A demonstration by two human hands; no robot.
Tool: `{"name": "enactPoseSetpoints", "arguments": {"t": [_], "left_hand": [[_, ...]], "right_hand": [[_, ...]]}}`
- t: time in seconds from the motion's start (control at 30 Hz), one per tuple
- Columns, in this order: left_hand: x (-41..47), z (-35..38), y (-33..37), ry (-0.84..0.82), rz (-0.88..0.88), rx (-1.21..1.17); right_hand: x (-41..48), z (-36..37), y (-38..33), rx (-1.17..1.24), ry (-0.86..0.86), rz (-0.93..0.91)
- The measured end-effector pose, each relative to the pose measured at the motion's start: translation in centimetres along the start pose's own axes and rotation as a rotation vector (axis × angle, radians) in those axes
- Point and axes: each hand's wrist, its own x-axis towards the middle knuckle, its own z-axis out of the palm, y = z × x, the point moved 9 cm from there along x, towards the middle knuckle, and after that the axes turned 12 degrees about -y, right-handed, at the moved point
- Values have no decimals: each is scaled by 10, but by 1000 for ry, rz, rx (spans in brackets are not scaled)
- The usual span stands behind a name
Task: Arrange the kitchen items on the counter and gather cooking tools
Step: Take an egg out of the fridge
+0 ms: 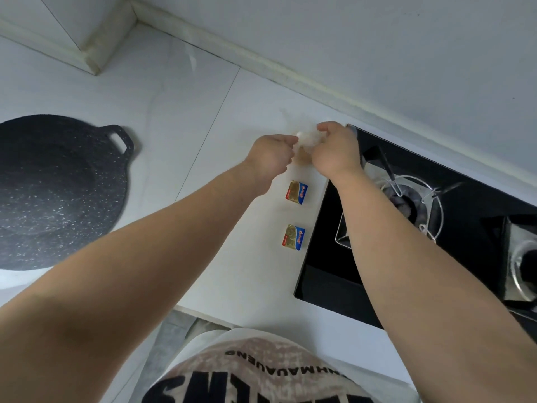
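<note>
Both hands meet over the white counter (180,117) beside the stove. My left hand (271,158) and my right hand (337,152) both grip a small clear plastic bag (309,138) with something pale brown inside; its contents are mostly hidden by my fingers. Just nearer to me lie two small gold-and-blue wrapped butter packets, one (296,192) under my hands and another (293,237) closer to the counter's front edge. A black speckled griddle pan (55,190) with a loop handle rests at the left.
A black glass gas stove (328,271) fills the right side, with a metal wire stand (412,193) over its near burner and a second burner (523,266) at the far right. The wall and a corner ledge (96,48) bound the counter at the back.
</note>
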Motion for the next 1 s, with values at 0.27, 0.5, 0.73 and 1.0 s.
{"name": "enactPoseSetpoints", "arguments": {"t": [0.27,0.5,0.73,1.0], "left_hand": [[-41,2,12,-15,38,-11],[-81,40,37,-61,131,12],[-118,126,56,-159,231,121],[-172,263,42,-241,351,263]], "right_hand": [[-63,-21,7,81,156,5],[-114,-52,15,151,344,-32],[-190,-112,55,336,549,-36],[-323,-183,148,446,756,2]]}}
